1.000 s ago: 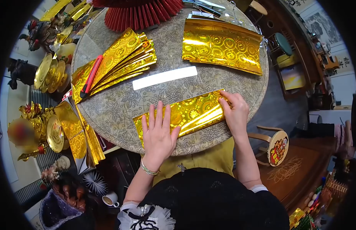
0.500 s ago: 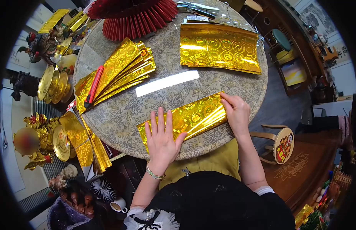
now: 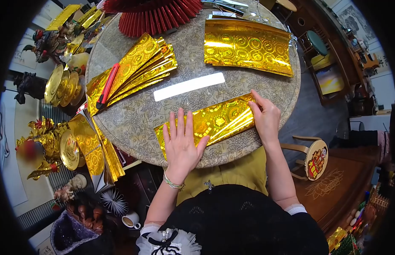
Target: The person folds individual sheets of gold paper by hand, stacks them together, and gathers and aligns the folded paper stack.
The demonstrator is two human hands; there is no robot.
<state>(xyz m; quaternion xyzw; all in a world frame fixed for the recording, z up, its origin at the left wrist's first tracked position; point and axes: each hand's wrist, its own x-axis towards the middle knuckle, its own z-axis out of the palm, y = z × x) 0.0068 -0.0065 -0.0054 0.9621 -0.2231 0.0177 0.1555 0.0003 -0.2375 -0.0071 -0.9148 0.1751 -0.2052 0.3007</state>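
Your left hand [image 3: 181, 146] lies flat, fingers spread on the left end of the gold foil strip [image 3: 221, 120]; your right hand [image 3: 267, 121] curls at its right edge, pinching or not, I can't tell. Long, shiny, ring-patterned, it slants across the flower-patterned table [image 3: 133, 132].

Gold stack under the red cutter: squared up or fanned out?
Fanned out: the gold stack shows layered ends splayed apart, with the red cutter lying across it.
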